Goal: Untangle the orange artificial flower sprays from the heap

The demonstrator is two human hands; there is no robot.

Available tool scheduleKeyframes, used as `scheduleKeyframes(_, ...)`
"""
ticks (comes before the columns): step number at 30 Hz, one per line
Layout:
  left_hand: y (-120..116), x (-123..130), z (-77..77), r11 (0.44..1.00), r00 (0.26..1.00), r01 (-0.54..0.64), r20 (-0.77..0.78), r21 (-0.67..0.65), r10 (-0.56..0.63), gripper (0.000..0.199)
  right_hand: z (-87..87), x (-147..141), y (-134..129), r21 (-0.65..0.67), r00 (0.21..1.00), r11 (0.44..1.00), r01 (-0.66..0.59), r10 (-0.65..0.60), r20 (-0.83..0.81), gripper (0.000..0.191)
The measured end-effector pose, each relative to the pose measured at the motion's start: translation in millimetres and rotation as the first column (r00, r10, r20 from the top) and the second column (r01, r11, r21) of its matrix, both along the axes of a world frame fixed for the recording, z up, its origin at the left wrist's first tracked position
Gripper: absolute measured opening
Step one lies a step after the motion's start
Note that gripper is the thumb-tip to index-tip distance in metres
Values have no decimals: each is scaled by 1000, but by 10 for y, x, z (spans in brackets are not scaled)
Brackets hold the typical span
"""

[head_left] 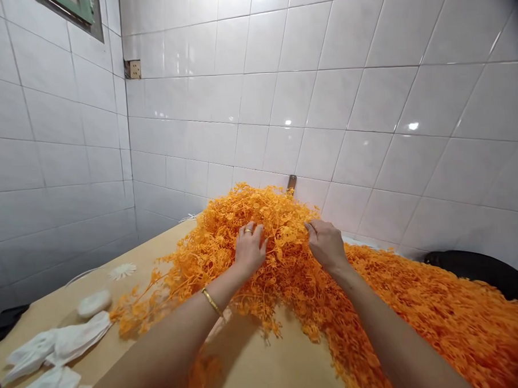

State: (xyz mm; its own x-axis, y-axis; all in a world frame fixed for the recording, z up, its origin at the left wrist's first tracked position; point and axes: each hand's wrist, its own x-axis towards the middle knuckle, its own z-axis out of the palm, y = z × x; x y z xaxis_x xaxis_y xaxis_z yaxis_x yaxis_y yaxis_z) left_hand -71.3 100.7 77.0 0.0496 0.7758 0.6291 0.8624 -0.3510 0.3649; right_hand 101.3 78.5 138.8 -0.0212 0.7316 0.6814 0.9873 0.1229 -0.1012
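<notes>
Your left hand (249, 249) and right hand (325, 244) rest on the orange sprig pile (418, 301), fingers curled into its raised hump at twelve o'clock. The pile's length trails toward four o'clock; whether either hand actually pinches strands, I cannot tell.

Left hand (249, 249) fingers buried in orange sprigs (375, 303); heap cut off right edge.

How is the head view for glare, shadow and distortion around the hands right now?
Head view: ceiling lights glare as bright spots on the tiled wall; tile lines bow toward the edges, a wide-angle warp. The left hand and right hand are sharp on the orange sprigs, whose colour is near blown out; soft forearm shadows fall on the table.
</notes>
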Motion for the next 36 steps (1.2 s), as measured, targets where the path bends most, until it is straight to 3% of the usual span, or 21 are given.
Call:
scheduleKeyframes(2, 147, 20, -82, 989, 988, -43, -151, -140, 21, 47, 25, 41, -126, 59, 997, 998, -32, 28, 72, 28)
scheduleKeyframes(4, 245, 33, -152, 977, 965, -91, -258, -194, 39, 59, -38, 124, -261, 99, 990, 993, -62, 48, 133, 26)
scheduleKeyframes(7, 279, 47, -195, 974, 945, -117, -323, -196, 48, 68, -261, 338, -410, 86, 989, 995, -40, 27, 146, 25)
scheduleKeyframes(9, 246, 65, -214, 979, 938, -105, -343, -173, 40, 71, -396, 466, -448, 1, 994, 1000, -31, 31, 109, 28)
scheduleKeyframes(11, 200, 89, -254, 989, 924, -91, -380, -113, 42, 70, -423, 487, -455, -53, 996, 997, -55, 58, 63, 26)
scheduleKeyframes(14, 149, 120, -352, 997, 895, -76, -442, -20, 60, 52, -205, 230, -470, 103, 993, 988, -114, 112, 27, 17)
scheduleKeyframes(17, 135, 149, -457, 996, 887, -82, -453, 35, 88, 32, 112, -281, -466, 256, 957, 923, -289, 286, 49, 23)
scheduleKeyframes(19, 135, 173, -521, 994, 885, -91, -454, 54, 105, 30, 213, -626, -383, 217, 895, 869, -444, 441, 65, 27)
scheduleKeyframes(21, 133, 196, -577, 994, 882, -94, -458, 55, 109, 32, 176, -884, -219, 136, 859, 848, -511, 508, 61, 35)
scheduleKeyframes(25, 121, 202, -649, 994, 875, -98, -472, 47, 108, 36, -123, -1041, 174, -56, 949, 953, -298, 303, 91, 56)
scheduleKeyframes(28, 116, 170, -646, 993, 887, -104, -445, 60, 119, 42, -266, -949, 296, -83, 968, 987, -136, 150, 199, 58)
scheduleKeyframes(31, 125, 135, -591, 994, 900, -101, -424, 32, 105, 47, -240, -838, 232, -87, 964, 994, -70, 90, 251, 43)
scheduleKeyframes(36, 205, 89, -430, 971, 897, -91, -443, -222, -17, 32, -37, -674, -58, -193, 946, 979, -64, 121, 302, 16)
